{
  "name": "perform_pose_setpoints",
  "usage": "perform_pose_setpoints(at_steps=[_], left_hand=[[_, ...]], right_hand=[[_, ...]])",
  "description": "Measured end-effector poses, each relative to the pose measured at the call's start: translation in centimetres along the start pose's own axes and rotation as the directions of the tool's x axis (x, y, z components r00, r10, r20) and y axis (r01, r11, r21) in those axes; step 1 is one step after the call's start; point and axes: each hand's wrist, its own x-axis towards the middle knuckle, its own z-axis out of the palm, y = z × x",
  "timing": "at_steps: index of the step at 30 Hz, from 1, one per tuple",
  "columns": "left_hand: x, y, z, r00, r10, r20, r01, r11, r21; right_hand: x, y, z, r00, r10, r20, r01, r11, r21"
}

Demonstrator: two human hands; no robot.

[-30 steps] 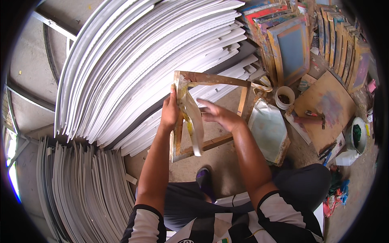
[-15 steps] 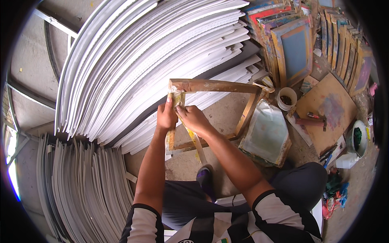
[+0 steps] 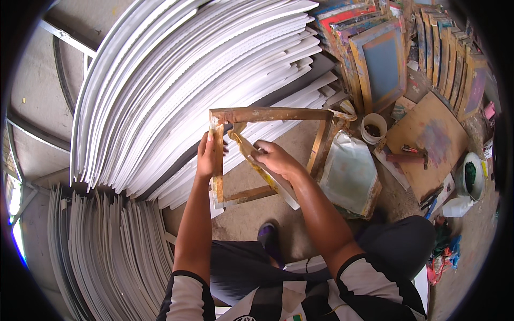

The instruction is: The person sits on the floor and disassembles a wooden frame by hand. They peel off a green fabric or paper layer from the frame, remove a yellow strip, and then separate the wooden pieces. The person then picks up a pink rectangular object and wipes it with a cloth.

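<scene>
A worn wooden screen-printing frame [image 3: 278, 113] is held up before me, its opening without mesh. My left hand [image 3: 206, 154] grips its left bar near the top corner, the fingers wrapped round the wood. From that corner a yellowish, stained strip of tape [image 3: 243, 145] hangs slantwise across the opening, apart from the bar along most of its length. My right hand [image 3: 275, 161] is closed on the strip, inside the frame's outline. Whether the strip's upper end still sticks to the wood is hard to tell.
White corrugated sheets [image 3: 203, 69] are stacked behind the frame, with greyer sheets [image 3: 107, 241] at lower left. To the right are a pale mesh screen [image 3: 349, 168], a white bucket [image 3: 373, 128], a board [image 3: 450, 128] with a hammer [image 3: 409, 158], and several leaning frames [image 3: 383, 59].
My right hand has moved right, away from the left bar, drawing the tape strip off it. The frame has shifted slightly left, with my left hand still on it.
</scene>
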Motion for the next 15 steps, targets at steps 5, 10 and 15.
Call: perform_pose_setpoints(at_steps=[5, 10, 15], left_hand=[[0.4, 5.9, 2.4, 0.984, 0.178, -0.027, -0.179, 0.982, -0.051], [2.3, 6.8, 4.8, 0.964, 0.195, -0.182, -0.134, 0.943, 0.305], [1.9, 7.9, 5.6, 0.971, 0.168, -0.17, -0.104, 0.937, 0.334]], right_hand=[[0.4, -0.7, -0.3, 0.971, 0.113, 0.209, -0.113, 0.994, -0.013], [1.5, -1.2, 2.0, 0.974, -0.001, 0.226, -0.069, 0.951, 0.3], [3.6, -1.2, 5.1, 0.993, -0.008, 0.116, -0.098, 0.48, 0.872]])
